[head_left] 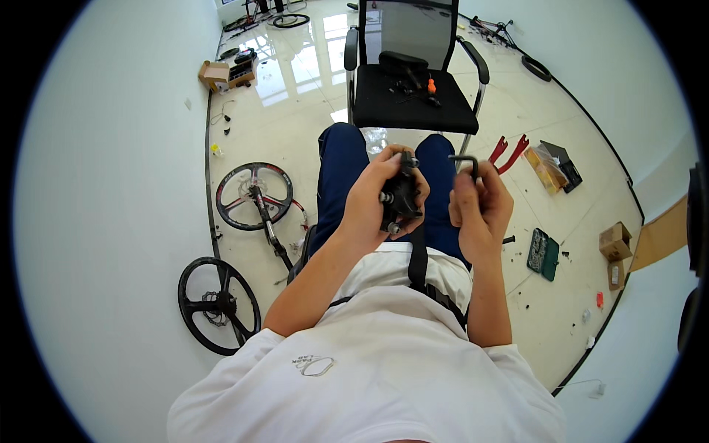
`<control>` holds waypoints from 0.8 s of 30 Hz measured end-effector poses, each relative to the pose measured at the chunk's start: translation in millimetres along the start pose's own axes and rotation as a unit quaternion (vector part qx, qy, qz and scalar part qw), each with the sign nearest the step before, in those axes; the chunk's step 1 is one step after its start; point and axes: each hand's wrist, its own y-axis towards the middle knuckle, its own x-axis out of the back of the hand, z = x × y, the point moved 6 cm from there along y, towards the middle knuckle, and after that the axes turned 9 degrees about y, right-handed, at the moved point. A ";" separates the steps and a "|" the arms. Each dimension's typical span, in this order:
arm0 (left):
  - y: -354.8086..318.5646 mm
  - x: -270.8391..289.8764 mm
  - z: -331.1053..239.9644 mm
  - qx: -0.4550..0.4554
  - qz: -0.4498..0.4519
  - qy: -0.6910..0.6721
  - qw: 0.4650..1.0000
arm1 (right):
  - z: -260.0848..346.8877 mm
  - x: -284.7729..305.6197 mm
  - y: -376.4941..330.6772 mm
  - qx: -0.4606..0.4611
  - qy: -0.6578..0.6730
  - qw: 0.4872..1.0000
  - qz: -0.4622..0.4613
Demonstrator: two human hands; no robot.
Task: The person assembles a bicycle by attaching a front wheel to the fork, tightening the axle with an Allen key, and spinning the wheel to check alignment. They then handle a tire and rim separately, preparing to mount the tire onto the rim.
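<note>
Above my lap, my left hand (367,201) is closed around a black bicycle part (402,193) with several silver bolts sticking out of it. The fingers cover much of the part, so its exact kind does not show. To its right, my right hand (484,210) pinches an L-shaped hex key (474,168). The key's free arm points left toward the black part, with a gap between the two.
A black chair (413,111) stands ahead, with an orange-handled screwdriver (432,86) and dark parts on its seat. Two three-spoke wheels (193,305) lie at left. On the right floor are red tool handles (499,150), a green case (546,258) and cardboard boxes (614,242).
</note>
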 end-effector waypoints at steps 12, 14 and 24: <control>-16.9 -10.6 -21.0 -0.252 -0.006 0.468 0.847 | -13.3 -3.9 -6.8 -0.087 0.138 0.983 0.087; -15.8 -8.5 -18.6 -0.258 0.012 0.472 0.843 | -14.8 -4.0 -5.7 -0.125 0.195 0.968 0.097; -5.6 6.2 2.5 -0.034 -0.036 0.161 0.986 | -14.8 3.4 -8.3 -0.170 0.151 0.971 0.080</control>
